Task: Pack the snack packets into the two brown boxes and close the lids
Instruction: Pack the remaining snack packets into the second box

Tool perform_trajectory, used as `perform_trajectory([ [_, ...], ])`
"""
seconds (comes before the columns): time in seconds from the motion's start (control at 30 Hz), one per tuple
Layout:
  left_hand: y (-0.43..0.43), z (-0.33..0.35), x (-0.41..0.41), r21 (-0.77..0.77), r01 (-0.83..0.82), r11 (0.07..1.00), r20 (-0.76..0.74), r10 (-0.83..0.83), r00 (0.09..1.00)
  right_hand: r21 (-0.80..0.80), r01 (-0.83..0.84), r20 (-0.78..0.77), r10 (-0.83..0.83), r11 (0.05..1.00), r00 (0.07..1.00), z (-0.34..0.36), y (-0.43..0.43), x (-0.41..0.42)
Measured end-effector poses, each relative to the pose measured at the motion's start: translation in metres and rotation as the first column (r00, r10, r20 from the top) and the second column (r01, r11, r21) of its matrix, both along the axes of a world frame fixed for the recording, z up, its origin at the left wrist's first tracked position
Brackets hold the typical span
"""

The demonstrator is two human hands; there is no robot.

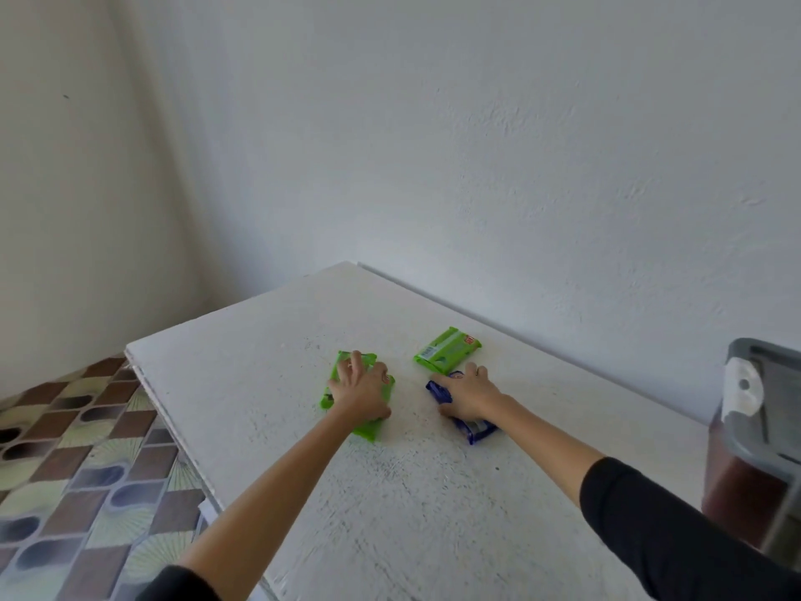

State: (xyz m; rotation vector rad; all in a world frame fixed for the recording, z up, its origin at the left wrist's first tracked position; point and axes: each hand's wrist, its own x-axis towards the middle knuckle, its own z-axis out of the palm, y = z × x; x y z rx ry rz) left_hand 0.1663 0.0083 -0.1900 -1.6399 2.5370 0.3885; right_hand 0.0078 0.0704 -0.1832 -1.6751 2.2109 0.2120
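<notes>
Three snack packets lie on the white table (268, 383). My left hand (359, 392) lies over a green packet (369, 428), fingers curled at its far edge, and grips it. My right hand (470, 394) grips a blue packet (477, 429) from above, thumb at its left end. A second green packet (448, 349) lies flat just beyond my right hand, apart from it. No brown box is in view.
A dark brown container with a grey lid (763, 427) stands off the table's right edge. The table's back edge meets the white wall. Its left edge drops to a patterned tile floor (65, 448).
</notes>
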Motion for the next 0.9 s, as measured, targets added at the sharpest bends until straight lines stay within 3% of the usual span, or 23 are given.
perform_trajectory([
  [0.1,0.003,0.005,0.008,0.009,0.047,0.999,0.069,-0.047,0.996,0.081,-0.002,0.033,-0.001,0.997,0.999,0.010,0.004,0.001],
  [0.17,0.006,0.005,0.013,-0.032,0.054,0.998,0.059,-0.052,0.997,0.052,0.012,0.056,-0.015,0.999,0.998,0.011,0.008,0.001],
  [0.37,0.016,0.017,0.022,-0.088,0.089,0.992,-0.110,-0.099,0.989,-0.120,0.049,0.114,-0.035,0.992,0.993,0.014,0.021,0.001],
  [0.53,0.035,0.059,0.005,-0.144,0.223,0.964,-0.232,-0.252,0.939,-0.242,0.051,0.161,-0.012,0.969,0.987,0.065,0.056,-0.014],
  [0.73,0.095,0.114,-0.038,-0.180,0.512,0.840,-0.294,-0.543,0.787,-0.347,0.137,0.179,-0.078,0.928,0.981,0.128,0.165,-0.045],
  [0.9,0.173,0.142,-0.070,-0.182,0.750,0.635,-0.340,-0.757,0.558,-0.419,0.201,0.130,-0.160,0.885,0.978,0.154,0.283,-0.056],
])
